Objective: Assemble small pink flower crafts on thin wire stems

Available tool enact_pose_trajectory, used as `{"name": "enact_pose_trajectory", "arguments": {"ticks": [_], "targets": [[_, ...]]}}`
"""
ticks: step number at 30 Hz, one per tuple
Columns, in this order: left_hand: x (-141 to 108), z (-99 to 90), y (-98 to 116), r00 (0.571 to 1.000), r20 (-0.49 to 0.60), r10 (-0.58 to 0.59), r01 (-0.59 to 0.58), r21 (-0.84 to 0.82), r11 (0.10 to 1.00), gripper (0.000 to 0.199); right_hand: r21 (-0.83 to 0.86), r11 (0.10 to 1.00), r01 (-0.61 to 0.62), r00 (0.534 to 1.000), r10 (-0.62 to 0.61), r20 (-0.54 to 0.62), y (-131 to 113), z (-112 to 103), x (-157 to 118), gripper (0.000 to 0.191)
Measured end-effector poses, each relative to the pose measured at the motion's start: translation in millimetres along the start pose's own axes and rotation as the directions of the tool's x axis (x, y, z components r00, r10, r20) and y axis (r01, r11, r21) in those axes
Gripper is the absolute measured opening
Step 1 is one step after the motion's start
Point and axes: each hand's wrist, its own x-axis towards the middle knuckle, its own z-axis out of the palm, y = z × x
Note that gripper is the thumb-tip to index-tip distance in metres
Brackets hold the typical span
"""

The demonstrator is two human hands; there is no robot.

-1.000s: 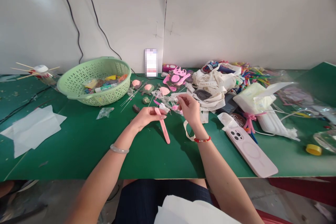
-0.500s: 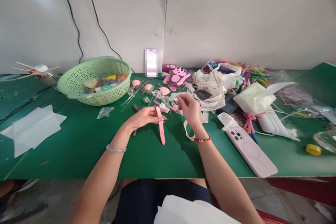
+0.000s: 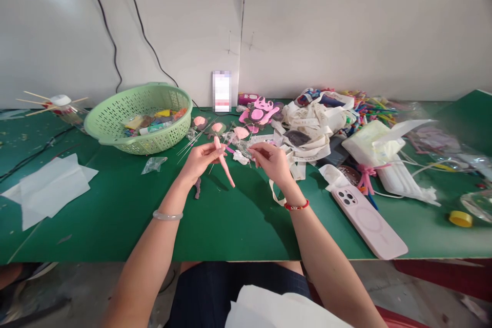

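Observation:
My left hand (image 3: 200, 162) is closed in a pinch on a long pink strip (image 3: 226, 170), soft-looking like modelling clay, whose lower end hangs free over the green table. Across from it, my right hand (image 3: 272, 162) has thumb and fingertips pressed together; whatever they hold is too small to make out. Crumpled clear plastic (image 3: 253, 144) lies just behind those fingertips, and a crumpled white piece (image 3: 241, 158) sits between the hands. Beyond are round dark pieces with pink tops, one a pink-topped piece (image 3: 217, 129), among thin wires (image 3: 194, 139). A dark lumpy strip (image 3: 197, 188) is beside my left wrist.
A green basket (image 3: 138, 144) of small packets stands at the back left, near white paper sheets (image 3: 49, 189). To the right are tangled white ribbon (image 3: 311, 123), a pink phone (image 3: 369, 223) and a yellow cap (image 3: 460, 219). A lit phone (image 3: 222, 91) leans on the wall.
My left hand has shifted a little up and left, taking the pink strip with it. My right hand has moved slightly left, its fingertips still together.

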Motion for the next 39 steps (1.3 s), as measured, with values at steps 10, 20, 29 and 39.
{"name": "enact_pose_trajectory", "arguments": {"ticks": [10, 20, 29, 39], "targets": [[1, 3.0, -1, 0.992, -0.122, 0.028, -0.038, -0.076, 0.996, 0.046, -0.016, 1.000, 0.015, 1.000, -0.015, 0.024, -3, 11, -5, 0.034], [1, 5.0, 0, 0.992, -0.115, 0.043, -0.055, -0.099, 0.994, 0.049, -0.033, 0.995, 0.093, 0.994, -0.091, 0.061, -7, 13, -7, 0.027], [1, 7.0, -3, 0.992, -0.100, 0.077, -0.084, -0.075, 0.994, 0.048, -0.039, 0.995, 0.093, 0.992, -0.089, 0.088, -6, 16, -9, 0.029], [1, 8.9, 1, 0.978, -0.180, 0.108, -0.118, -0.045, 0.992, 0.053, -0.042, 0.996, 0.074, 0.995, -0.070, 0.078, -8, 14, -7, 0.035]]}}
